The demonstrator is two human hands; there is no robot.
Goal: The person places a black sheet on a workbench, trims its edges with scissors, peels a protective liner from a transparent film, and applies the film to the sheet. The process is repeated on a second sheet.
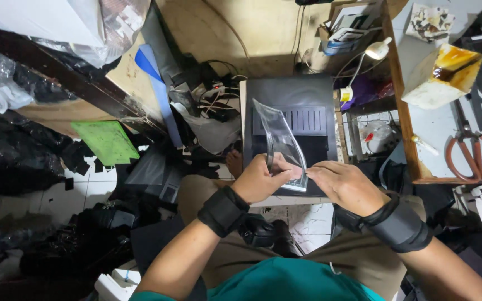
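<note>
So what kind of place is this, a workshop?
Probably a small, cluttered workshop. Both hands, left and right, hold a curved clear plastic piece over a black machine. Big scissors lie on a workbench, and black scraps litter the floor.

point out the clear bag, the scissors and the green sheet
clear bag [283, 139], head view, middle of the plastic above the hands
scissors [473, 155], head view, the orange handle loops
green sheet [107, 141], head view, centre of the sheet
</note>
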